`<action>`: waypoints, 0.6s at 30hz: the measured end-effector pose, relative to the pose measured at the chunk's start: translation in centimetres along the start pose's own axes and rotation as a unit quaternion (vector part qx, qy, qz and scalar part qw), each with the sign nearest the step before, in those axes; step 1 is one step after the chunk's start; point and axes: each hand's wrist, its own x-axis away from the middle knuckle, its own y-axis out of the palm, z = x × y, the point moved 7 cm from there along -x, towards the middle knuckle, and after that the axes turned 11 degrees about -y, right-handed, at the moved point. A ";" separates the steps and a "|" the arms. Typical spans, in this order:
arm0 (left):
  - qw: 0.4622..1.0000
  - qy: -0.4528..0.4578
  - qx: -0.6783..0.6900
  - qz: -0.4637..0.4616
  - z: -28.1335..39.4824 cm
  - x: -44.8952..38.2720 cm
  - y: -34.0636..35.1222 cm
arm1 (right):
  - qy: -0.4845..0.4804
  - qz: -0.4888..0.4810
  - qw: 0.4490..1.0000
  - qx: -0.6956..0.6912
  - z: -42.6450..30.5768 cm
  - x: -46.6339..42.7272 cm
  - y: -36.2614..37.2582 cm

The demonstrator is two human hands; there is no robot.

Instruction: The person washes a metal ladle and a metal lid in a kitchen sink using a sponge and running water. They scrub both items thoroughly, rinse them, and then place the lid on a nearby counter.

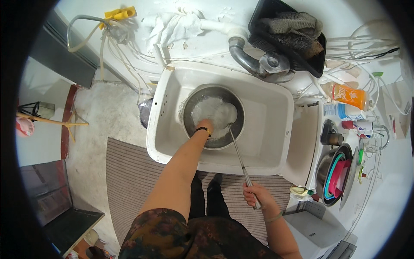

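Note:
Inside a white rectangular sink [268, 136] stands a round metal basin [241, 110] with cloudy water in it. My left hand [204, 124] dips into this water, a dark beaded bracelet at its wrist; its fingers are hidden below the surface. In my right hand [258, 194] is the long metal handle of a ladle or skimmer [238, 152], gripped near its end, outside the front edge of the sink. The tool's pale round head lies in the basin, to the right of my left hand; its exact shape is blurred by the water.
A metal faucet [255, 63] reaches over the back rim. Beside it, a black tray [255, 27] holds a mesh cloth. Nested bowls [323, 178] and an orange-labelled bottle [351, 96] stand at the right. A striped mat [129, 181] covers the floor.

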 end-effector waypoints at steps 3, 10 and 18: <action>0.966 0.140 0.211 -0.048 5.7 3.4 -1.9 | -0.011 0.023 0.992 0.124 0.4 0.3 0.1; 0.856 -0.188 0.397 0.273 -4.8 2.6 -3.8 | -0.113 0.120 0.817 0.552 -2.8 4.4 1.2; 0.726 -0.076 0.678 -0.092 0.1 7.0 -5.6 | -0.186 0.219 0.608 0.740 -2.2 7.6 0.4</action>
